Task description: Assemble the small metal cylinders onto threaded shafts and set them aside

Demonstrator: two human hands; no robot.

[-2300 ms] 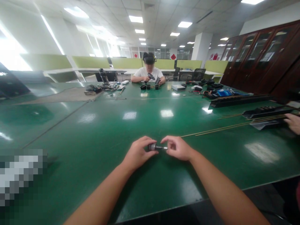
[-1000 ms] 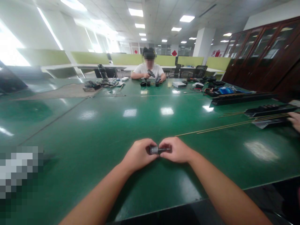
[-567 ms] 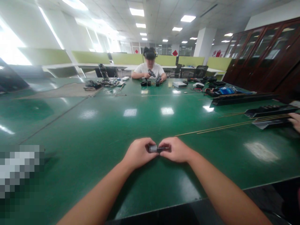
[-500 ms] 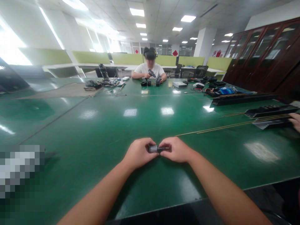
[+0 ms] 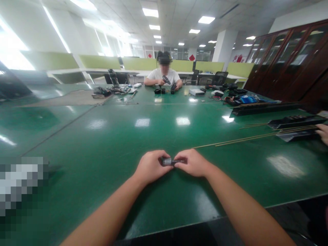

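Grey metal cylinder [image 5: 167, 161] held over green tabletop [image 5: 102, 147]

The left hand [image 5: 150, 166] pinches the cylinder between its fingers; the right hand [image 5: 194, 163] has fingers pinching the dark shaft [image 5: 177, 161] beside it. Thin brass-coloured rods [image 5: 246, 139] lie beyond.

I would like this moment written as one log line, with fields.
left hand: holds grey cylinder | right hand: pinches dark shaft | surface: green table | beyond right hand: thin yellowish rods
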